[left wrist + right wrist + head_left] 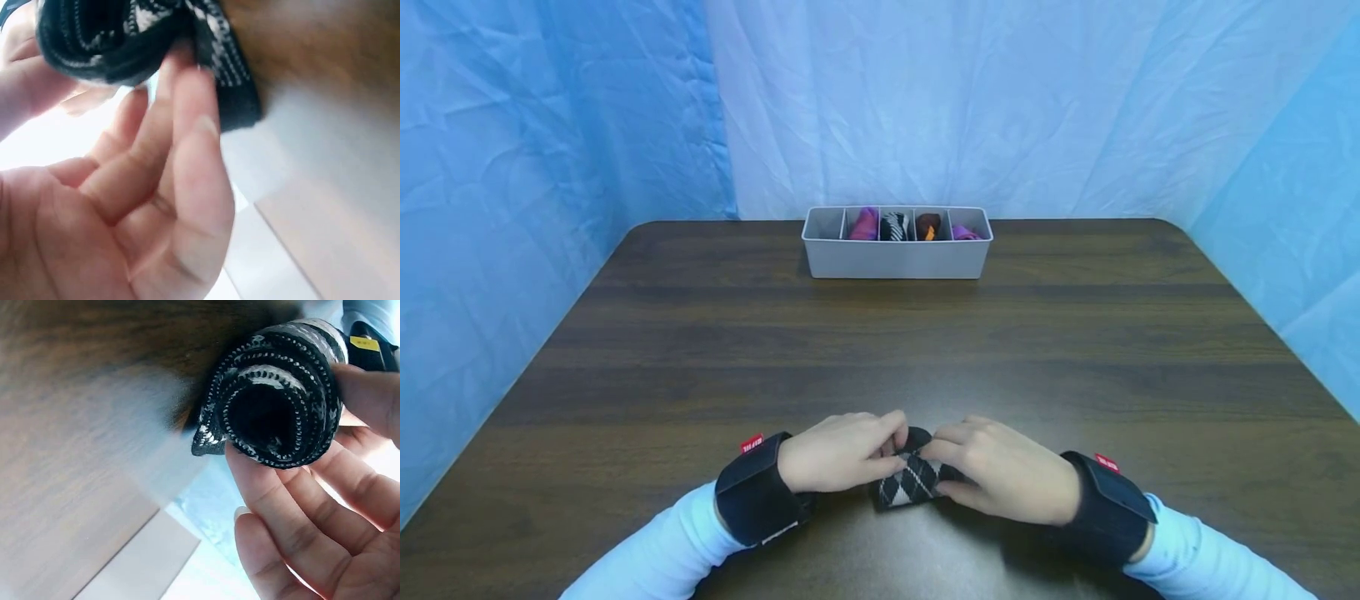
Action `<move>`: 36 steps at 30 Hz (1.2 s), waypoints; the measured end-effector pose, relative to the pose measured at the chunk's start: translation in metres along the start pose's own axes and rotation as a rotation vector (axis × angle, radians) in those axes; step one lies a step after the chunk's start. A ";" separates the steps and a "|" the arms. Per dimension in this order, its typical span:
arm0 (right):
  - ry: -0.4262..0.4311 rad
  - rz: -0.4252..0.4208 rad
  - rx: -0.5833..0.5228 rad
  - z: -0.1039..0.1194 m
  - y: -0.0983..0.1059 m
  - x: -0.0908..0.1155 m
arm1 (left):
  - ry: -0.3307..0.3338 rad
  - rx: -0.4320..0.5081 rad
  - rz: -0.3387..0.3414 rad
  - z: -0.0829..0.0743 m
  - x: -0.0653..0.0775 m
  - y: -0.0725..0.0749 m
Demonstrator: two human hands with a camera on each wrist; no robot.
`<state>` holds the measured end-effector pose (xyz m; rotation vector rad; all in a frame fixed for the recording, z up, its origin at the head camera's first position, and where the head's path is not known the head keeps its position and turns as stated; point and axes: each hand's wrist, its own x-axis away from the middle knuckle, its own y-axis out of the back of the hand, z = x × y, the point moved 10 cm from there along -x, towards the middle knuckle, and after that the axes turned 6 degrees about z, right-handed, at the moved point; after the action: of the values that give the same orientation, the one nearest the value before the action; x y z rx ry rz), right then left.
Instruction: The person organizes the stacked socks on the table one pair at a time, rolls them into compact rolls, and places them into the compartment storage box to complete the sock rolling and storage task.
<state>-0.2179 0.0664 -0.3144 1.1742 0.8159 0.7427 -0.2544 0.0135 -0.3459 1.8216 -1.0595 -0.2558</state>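
Between the two hands, near the table's front edge, lies a black, grey and white argyle sock (910, 482), partly rolled up. The right wrist view looks into the spiral end of the roll (269, 394), with a short flat tail sticking out beside it. My left hand (850, 450) holds the roll's left side with curled fingers and thumb. The right hand (1000, 471) grips its right side, thumb on one face and fingers on the other. In the left wrist view, the left fingertips (197, 94) meet the dark knit; part of the roll is cut off by the frame.
A grey divided box (895, 260) stands at the table's far edge. Its compartments hold a pink-purple bundle (864, 225), a black-and-white one (894, 227), a brown one with orange (927, 226) and a purple one (964, 233). Blue-white sheets (955, 100) hang around the dark wooden table (880, 350).
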 end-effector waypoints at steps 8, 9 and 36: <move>-0.006 0.058 0.022 -0.003 -0.005 -0.003 | -0.058 -0.310 -0.270 -0.022 0.008 0.017; -0.003 0.062 0.012 -0.004 -0.006 -0.004 | -0.074 -0.322 -0.297 -0.025 0.010 0.018; -0.071 -0.019 -0.102 -0.013 0.008 -0.011 | -0.177 -0.503 -0.107 -0.034 -0.014 0.015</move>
<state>-0.2354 0.0657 -0.3074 1.0942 0.7211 0.7147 -0.2511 0.0435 -0.3199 1.4174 -0.9152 -0.6938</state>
